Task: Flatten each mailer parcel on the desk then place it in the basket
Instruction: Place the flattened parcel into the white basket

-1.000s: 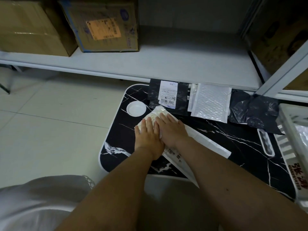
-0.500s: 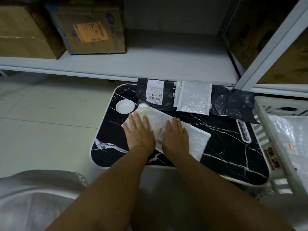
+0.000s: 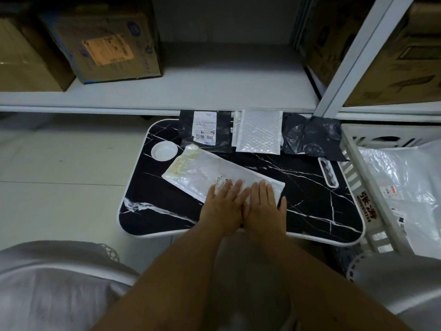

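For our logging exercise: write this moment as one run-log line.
step: flattening | left hand: flat on mailer | right hand: flat on mailer | desk: three more parcels at back | basket: right, holds parcels

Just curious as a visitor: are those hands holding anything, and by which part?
Nothing is gripped. Both the left hand and right hand lie flat, fingers spread, pressing the near right end of the white bubble mailer against the desk.

Bare desk (image 3: pixel 310 194) lies open right of the fingers (image 3: pixel 262 189). Beyond the fingertips, parcels (image 3: pixel 260 132) line the far edge; the basket (image 3: pixel 353 168) walls the right.
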`<action>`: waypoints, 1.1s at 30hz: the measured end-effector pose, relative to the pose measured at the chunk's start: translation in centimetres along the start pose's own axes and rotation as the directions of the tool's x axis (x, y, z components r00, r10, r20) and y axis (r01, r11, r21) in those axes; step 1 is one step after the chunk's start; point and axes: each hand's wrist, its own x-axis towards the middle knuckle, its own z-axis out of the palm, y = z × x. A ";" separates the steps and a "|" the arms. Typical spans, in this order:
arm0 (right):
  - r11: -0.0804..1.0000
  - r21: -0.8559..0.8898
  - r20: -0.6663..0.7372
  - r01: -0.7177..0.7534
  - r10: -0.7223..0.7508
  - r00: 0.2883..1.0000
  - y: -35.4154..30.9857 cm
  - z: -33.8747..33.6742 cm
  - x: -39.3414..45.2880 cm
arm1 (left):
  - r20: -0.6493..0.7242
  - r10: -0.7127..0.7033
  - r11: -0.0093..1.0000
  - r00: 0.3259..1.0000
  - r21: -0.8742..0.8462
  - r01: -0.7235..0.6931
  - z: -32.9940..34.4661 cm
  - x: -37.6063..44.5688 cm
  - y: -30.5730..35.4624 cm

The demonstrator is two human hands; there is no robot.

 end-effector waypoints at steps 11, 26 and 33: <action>0.995 0.037 -0.058 0.096 -0.094 0.994 -2.3 -2.3 2.9 | -0.015 -0.003 0.997 1.000 -0.079 0.002 -0.3 1.1 -2.6; 0.987 -0.001 -0.038 0.163 -0.163 0.986 -4.4 0.3 4.7 | 0.055 -0.156 0.985 0.986 -0.060 0.160 0.0 2.0 -7.4; 0.994 0.033 0.009 0.102 -0.103 0.995 -4.5 0.0 4.8 | 0.171 -0.304 0.941 0.937 -0.100 0.324 -1.1 2.1 -8.6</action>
